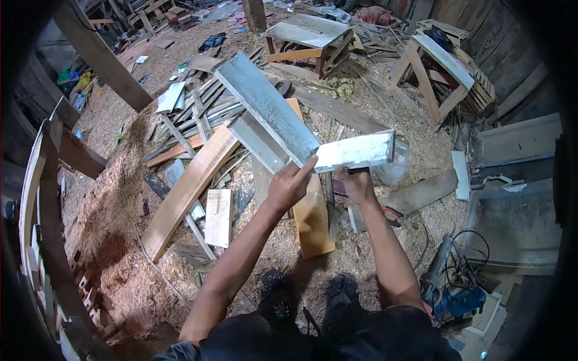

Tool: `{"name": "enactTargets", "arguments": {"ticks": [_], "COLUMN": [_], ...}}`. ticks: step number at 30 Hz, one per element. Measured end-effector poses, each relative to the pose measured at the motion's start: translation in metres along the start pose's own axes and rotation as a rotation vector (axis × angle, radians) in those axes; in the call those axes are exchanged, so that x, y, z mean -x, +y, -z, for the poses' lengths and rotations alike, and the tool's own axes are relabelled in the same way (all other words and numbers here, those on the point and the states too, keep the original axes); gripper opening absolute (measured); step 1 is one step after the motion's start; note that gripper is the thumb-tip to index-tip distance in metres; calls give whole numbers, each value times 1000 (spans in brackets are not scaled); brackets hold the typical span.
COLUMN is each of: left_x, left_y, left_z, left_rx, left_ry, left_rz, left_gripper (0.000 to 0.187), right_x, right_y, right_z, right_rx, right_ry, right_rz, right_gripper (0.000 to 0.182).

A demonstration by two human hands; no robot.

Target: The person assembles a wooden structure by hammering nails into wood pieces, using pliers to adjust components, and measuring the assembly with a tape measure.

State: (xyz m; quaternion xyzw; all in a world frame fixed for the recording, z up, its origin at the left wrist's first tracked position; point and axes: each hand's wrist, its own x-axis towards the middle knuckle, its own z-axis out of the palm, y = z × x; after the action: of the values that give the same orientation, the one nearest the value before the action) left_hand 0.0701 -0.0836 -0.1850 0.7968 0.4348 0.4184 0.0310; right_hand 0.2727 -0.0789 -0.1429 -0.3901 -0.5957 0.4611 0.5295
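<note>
Both hands hold a painted wooden piece made of boards joined at an angle. Its long grey-blue board [268, 105] reaches away to the upper left, and a shorter white board [354, 150] points right. My left hand [290, 185] grips the piece near the corner where the two meet, the index finger lying along the edge. Under the white board, my right hand [359, 185] is closed on its lower side, with the fingertips partly hidden. Below the piece, an orange-brown plank [313, 225] lies on the floor between my arms.
Wood shavings cover the floor. A long curved plank [189, 189] and a short pale board [218, 218] lie at left, beside a pile of strips. Red-handled pliers [392, 212] and a blue power tool [460, 302] with a cord are at right. A low wooden table [308, 30] stands behind.
</note>
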Motion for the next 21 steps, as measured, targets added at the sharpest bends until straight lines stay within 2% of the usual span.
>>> {"name": "enactTargets", "arguments": {"ticks": [1,4,7,10,11,12,14,15,16,17,19,21], "left_x": [4,6,4,10,11,15,23,27,30,34,19,6], "left_y": [-2,-6,-9,-12,-14,-17,-19,-18,-11,-9,-8,0], "left_z": [-3,0,0,2,3,7,7,5,8,-9,-5,-4], "left_rx": [-23,-64,-88,-50,-24,188,216,232,380,698,805,653], "left_ry": [22,-105,-126,-140,-145,-56,81,147,59,303,348,147], "left_rz": [-40,-25,-96,-105,-96,-69,-20,4,225,460,501,470], "left_gripper": [66,66,64,62,61,58,48,44,40,46,56,60], "right_x": [2,3,5,5,6,5,8,9,10,8,4,8], "right_y": [-7,10,38,49,51,54,61,60,60,58,54,54], "right_z": [-5,-16,-21,-18,-18,-19,-20,-23,-27,-26,-24,-20], "right_rx": [113,130,1,-101,-60,-20,82,35,-11,-21,-40,-22], "right_ry": [45,168,260,328,336,345,354,362,368,363,352,344], "right_rz": [-18,-100,-347,-469,-439,-403,-419,-420,-424,-425,-428,-428], "right_gripper": [49,32,24,23,24,26,32,33,35,35,35,31]}}
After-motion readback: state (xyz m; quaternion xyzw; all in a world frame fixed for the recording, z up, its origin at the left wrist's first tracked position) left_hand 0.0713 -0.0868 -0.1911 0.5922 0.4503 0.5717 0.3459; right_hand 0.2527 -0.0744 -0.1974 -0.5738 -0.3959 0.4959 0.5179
